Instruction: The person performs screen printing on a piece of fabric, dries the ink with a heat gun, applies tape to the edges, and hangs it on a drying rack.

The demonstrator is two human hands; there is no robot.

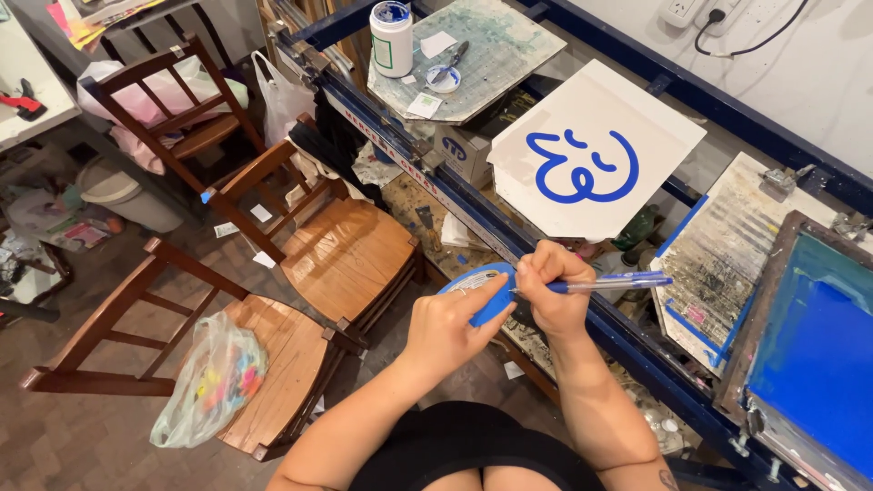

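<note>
Tape roll (pixel 480 289), blue and round, sits between both hands above the blue metal frame (pixel 509 218) of a long printing bench. Largest around it is that bench, with a framed screen (pixel 809 355) coated blue at the right and a white sheet (pixel 596 145) bearing a blue curly print behind the hands. Three wooden chairs (pixel 346 255) stand to the left, the nearest carrying a clear plastic bag (pixel 207 382) of coloured bits. A white tub (pixel 392 38) with blue inside stands at the far end. The left hand (pixel 446 327) is closed around the roll's lower edge. The right hand (pixel 550 291) pinches a blue pen (pixel 605 285) shut in its fingers, tip touching the roll.
</note>
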